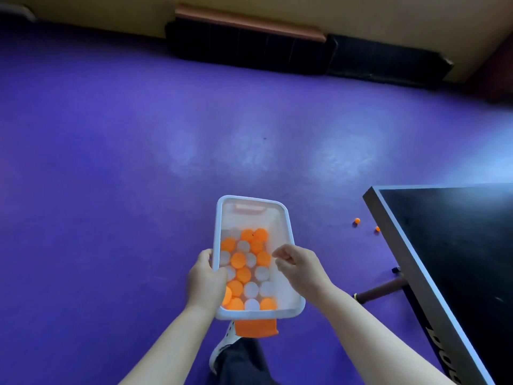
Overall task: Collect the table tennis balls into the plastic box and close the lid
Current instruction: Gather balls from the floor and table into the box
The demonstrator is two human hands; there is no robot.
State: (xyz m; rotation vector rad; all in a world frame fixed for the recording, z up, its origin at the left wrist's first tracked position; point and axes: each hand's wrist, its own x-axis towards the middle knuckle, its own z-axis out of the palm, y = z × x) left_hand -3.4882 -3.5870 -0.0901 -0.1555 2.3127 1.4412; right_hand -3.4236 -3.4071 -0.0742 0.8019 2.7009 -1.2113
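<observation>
Left grip (pixel 206 279) was clamped on the plastic box (pixel 251 199) at its left long rim, near the close end: thumb hooked over the rim and inside, fingers round the outer wall. Right grip (pixel 297 266) hung just above the right rim, fingers loosely curled, nothing visible in it, not touching the box as far as I could tell.

Box was held in the air over the purple floor (pixel 138 162), long axis pointing away from the person, mouth up. So the left grip sat off-centre and most of the box stuck out beyond it. Balls in the box (pixel 244 273), orange and white mixed, covered the bottom, bunched toward the near end.

Handling, my read: thin translucent plastic, light, a bit flexy, smooth walls. One-sided hold would likely let it tip, and the balls would roll and shift the weight. Better hold: both long rims opposite each other, or under the base. Balls are very light, hard and bouncy, easy to flick away; pinch them between fingertips.

Orange flap (pixel 256 327) hung under the near end, possibly a latch. Lid not seen in view.

Two loose orange balls lay on the floor, one (pixel 357 220) and another (pixel 377 228), well apart from both grips, right beside the dark surface (pixel 444 245) edge. Task was not finished.
</observation>
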